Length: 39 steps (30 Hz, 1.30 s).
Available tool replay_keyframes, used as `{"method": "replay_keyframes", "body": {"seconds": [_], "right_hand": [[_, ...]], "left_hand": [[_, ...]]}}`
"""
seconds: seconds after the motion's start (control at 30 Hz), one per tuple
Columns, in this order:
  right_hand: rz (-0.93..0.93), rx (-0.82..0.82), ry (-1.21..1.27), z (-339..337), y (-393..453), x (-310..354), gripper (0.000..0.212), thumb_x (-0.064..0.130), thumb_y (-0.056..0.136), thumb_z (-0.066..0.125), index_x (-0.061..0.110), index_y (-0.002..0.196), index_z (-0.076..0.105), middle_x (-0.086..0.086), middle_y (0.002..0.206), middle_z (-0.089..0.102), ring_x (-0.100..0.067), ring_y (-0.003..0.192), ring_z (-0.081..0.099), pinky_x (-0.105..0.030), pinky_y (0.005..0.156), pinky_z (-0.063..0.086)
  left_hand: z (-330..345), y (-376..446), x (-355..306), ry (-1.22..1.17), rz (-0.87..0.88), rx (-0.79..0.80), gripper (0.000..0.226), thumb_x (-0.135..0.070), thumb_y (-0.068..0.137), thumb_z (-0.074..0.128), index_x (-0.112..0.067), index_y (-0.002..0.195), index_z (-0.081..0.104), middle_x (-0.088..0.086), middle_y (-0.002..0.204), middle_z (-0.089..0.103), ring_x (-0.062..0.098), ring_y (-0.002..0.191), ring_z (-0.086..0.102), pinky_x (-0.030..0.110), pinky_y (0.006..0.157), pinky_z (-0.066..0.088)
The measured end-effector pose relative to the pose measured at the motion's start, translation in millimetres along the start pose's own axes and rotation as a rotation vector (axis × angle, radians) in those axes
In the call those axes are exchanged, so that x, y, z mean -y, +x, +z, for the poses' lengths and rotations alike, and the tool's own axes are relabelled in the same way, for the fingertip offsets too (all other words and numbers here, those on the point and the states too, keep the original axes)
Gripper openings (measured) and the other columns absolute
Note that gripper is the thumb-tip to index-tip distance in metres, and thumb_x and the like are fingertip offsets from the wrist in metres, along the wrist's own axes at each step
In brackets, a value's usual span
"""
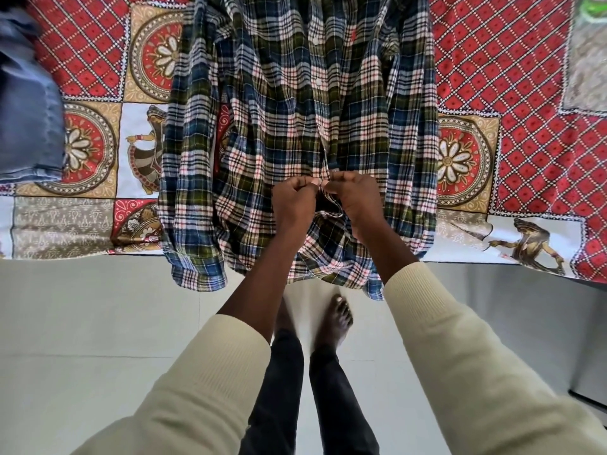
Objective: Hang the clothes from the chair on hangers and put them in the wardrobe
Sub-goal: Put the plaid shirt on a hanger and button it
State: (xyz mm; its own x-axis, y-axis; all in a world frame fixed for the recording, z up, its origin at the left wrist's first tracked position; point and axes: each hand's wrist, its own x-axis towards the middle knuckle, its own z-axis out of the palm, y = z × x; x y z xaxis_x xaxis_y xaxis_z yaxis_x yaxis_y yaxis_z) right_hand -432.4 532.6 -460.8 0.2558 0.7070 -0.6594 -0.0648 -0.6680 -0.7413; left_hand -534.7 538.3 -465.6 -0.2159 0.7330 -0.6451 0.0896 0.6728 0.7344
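Note:
A plaid shirt (279,110) in blue, green, red and white lies spread flat on the bed, collar away from me, its hem and sleeve cuffs hanging over the near edge. My left hand (294,200) and my right hand (356,198) meet at the lower button placket, each pinching one front edge of the shirt between curled fingers. The placket above them is closed with white buttons. No hanger or wardrobe is in view.
A patterned red, tan and white bedsheet (512,159) covers the bed. Blue denim clothing (26,126) lies at the left edge. A pale tiled floor (98,323) runs below the bed edge, where my legs and bare feet stand.

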Motion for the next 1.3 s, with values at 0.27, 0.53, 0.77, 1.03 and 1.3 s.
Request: {"method": "replay_keyframes", "body": {"seconds": [0.27,0.53,0.77,1.03,1.3], "right_hand": [[0.006,-0.066,0.019,-2,2,-3,0.027,0.016,0.087,0.063,-0.011,0.091,0.067,-0.014,0.072,0.063,-0.018,0.063,0.055,-0.022,0.052,0.044],[-0.292,-0.136,-0.362,10,9,-8,0.018,0.014,0.086,0.066,0.006,0.07,0.071,-0.007,0.062,0.067,-0.025,0.054,0.062,-0.043,0.053,0.056],[-0.447,-0.138,-0.557,4,13,-6,0.012,0.003,0.084,0.065,0.008,0.079,0.074,-0.002,0.071,0.069,-0.014,0.06,0.062,-0.035,0.055,0.055],[-0.028,0.191,-0.136,-17,20,11,0.007,0.009,0.089,0.068,0.01,0.082,0.071,-0.003,0.072,0.068,-0.012,0.061,0.058,-0.024,0.055,0.047],[-0.267,-0.279,-0.471,0,2,-10,0.025,0.032,0.09,0.067,0.007,0.096,0.068,-0.002,0.092,0.067,-0.013,0.077,0.059,-0.027,0.067,0.044]], "left_hand": [[-8,5,-5,0.024,-0.027,0.023,0.012,-0.016,0.085,0.073,-0.02,0.074,0.071,-0.001,0.077,0.072,0.016,0.076,0.069,0.032,0.074,0.058],[-8,12,-16,0.018,-0.113,0.061,0.023,-0.029,0.085,0.074,-0.006,0.083,0.07,0.002,0.076,0.07,0.015,0.067,0.065,0.032,0.068,0.057],[-8,20,-21,0.161,-0.023,0.151,0.019,-0.009,0.091,0.066,-0.01,0.072,0.067,0.008,0.079,0.068,0.015,0.067,0.061,0.026,0.063,0.05],[-15,21,-10,0.134,0.068,0.209,0.009,-0.017,0.093,0.065,-0.015,0.085,0.067,0.008,0.086,0.069,0.019,0.077,0.063,0.038,0.075,0.055],[-19,11,-2,0.049,0.004,0.109,0.018,-0.025,0.1,0.054,-0.016,0.116,0.058,0.004,0.094,0.071,0.017,0.077,0.068,0.026,0.058,0.052]]}}
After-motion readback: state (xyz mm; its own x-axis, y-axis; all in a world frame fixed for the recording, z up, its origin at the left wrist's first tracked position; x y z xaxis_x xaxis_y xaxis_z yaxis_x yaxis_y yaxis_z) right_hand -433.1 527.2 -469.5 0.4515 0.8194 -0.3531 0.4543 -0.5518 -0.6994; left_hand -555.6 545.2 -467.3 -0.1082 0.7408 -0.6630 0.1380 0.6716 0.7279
